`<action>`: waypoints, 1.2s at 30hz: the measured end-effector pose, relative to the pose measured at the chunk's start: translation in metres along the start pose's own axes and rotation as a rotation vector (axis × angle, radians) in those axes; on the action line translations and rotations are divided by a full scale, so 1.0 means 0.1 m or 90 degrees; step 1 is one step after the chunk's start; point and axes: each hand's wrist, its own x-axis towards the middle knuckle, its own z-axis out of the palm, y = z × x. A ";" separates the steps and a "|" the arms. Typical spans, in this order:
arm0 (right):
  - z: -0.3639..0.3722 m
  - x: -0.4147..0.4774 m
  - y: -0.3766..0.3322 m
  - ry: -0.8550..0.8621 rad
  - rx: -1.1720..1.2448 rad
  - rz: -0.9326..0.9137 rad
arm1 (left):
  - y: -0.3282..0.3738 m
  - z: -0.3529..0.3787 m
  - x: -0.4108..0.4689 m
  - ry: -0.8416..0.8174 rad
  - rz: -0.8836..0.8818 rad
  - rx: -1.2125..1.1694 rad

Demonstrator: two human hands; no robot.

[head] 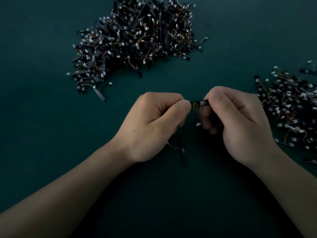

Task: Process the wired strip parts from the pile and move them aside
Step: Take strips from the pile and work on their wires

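dim dark-green tabletop [42, 117]; left hand [154, 124] and right hand [240, 121] each pinch an end of one wired strip part [200, 102]; large pile [137, 36] beyond, second pile [291, 109] to the right

One black strip part [200, 102], level in the air, is pinched at its ends by the left hand [154, 127] and right hand [240, 121], with its orange wire and white connector dangling below. A big tangled pile [137, 38] of the same parts lies top centre and a second heap [291, 109] at the right edge. A lone strip [181, 152] lies flat under the left hand, in shadow.
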 end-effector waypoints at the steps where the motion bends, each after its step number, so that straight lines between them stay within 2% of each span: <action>1: 0.00 0.00 0.00 -0.007 0.012 -0.007 | 0.00 0.00 0.00 0.003 0.000 -0.002; 11: 0.00 -0.01 0.01 0.004 -0.066 -0.048 | 0.03 -0.02 0.00 0.004 0.012 0.005; 30: 0.00 -0.04 -0.03 -0.043 -0.044 -0.058 | 0.04 -0.02 -0.02 -0.014 0.006 -0.010; 36: 0.01 -0.05 -0.04 -0.070 -0.083 -0.059 | 0.03 0.00 -0.03 0.021 0.032 -0.011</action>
